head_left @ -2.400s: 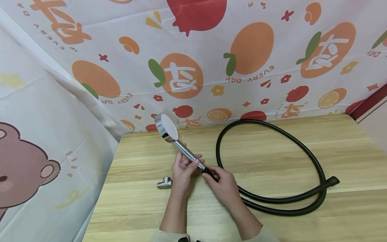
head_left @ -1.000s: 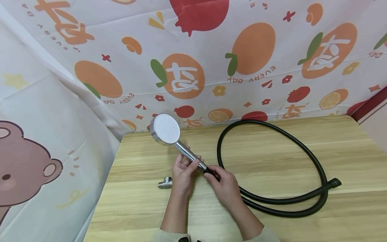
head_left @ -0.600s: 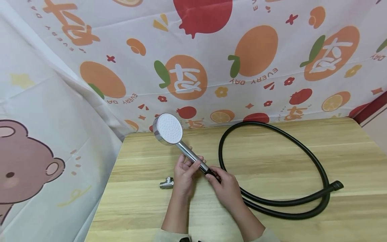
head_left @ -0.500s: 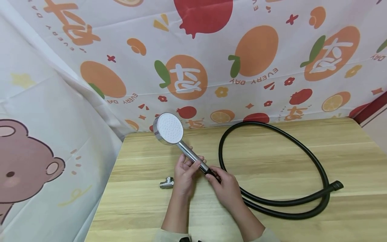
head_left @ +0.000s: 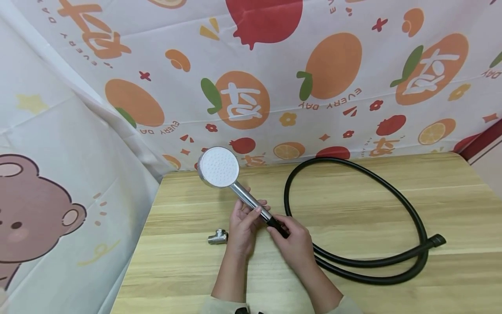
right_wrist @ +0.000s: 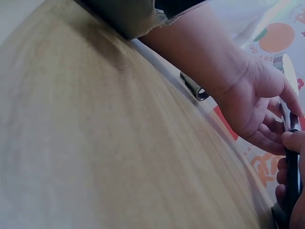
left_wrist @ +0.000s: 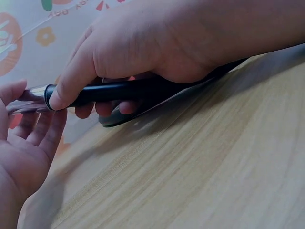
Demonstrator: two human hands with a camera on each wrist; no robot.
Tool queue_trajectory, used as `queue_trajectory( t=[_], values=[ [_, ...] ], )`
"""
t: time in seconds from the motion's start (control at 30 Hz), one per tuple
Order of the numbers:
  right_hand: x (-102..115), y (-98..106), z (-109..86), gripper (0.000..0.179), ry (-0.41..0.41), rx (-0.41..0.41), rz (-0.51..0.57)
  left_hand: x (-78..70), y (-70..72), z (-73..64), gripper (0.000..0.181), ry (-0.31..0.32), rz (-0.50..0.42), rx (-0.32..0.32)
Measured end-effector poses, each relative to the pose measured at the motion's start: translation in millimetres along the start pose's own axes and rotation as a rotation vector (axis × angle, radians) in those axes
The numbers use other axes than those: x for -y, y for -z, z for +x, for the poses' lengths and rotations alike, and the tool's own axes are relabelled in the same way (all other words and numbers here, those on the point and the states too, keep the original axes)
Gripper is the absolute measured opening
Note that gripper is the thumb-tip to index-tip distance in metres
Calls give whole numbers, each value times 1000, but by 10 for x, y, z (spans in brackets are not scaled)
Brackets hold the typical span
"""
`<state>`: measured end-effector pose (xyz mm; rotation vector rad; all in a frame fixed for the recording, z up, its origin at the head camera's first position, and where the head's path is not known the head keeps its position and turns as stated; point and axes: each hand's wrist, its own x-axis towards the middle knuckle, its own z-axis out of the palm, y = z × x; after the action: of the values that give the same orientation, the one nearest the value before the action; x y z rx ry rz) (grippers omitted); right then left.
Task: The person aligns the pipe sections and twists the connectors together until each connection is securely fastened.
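Observation:
A chrome hand shower (head_left: pixel 219 167) with a white nozzle face is held tilted above the table, its head to the upper left. My left hand (head_left: pixel 243 226) holds the lower part of its chrome handle between thumb and fingers. At the handle's base, my right hand (head_left: pixel 292 242) grips the black end (left_wrist: pixel 119 90) of the shower hose (head_left: pixel 404 203). That black end meets the chrome handle; the thread inside the joint is hidden. A small chrome tee fitting (head_left: pixel 218 237) lies on the table, just left of my left hand and partly covered by it.
The hose lies in a wide loop on the wooden table (head_left: pixel 172 270), its free end (head_left: pixel 436 240) pointing right. Behind the table hangs a fruit-print cloth (head_left: pixel 286 78). A bear-print cloth (head_left: pixel 117 187) hangs along the left side.
The hand shower has turned about its handle, so its white face, first seen edge-on, now faces the head camera. Both hands keep their hold at nearly the same place.

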<state>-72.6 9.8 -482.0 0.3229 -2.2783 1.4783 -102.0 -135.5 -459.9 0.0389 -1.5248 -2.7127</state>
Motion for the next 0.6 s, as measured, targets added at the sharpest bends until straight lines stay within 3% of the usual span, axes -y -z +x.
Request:
queue_trajectory(
  t=[0.1, 0.27, 0.43, 0.6],
  values=[
    [3, -2, 0, 31, 33, -38, -30, 3, 0, 1, 75, 4, 36, -2],
    [1, -8, 0, 31, 19, -49, -7, 20, -2, 8, 85, 0, 80, -24],
    [2, -32, 7, 30, 9, -34, 9, 17, 16, 15, 82, -17, 89, -63],
    [1, -17, 16, 28, 6, -47, 11, 18, 1, 25, 78, -20, 76, -45]
  ],
)
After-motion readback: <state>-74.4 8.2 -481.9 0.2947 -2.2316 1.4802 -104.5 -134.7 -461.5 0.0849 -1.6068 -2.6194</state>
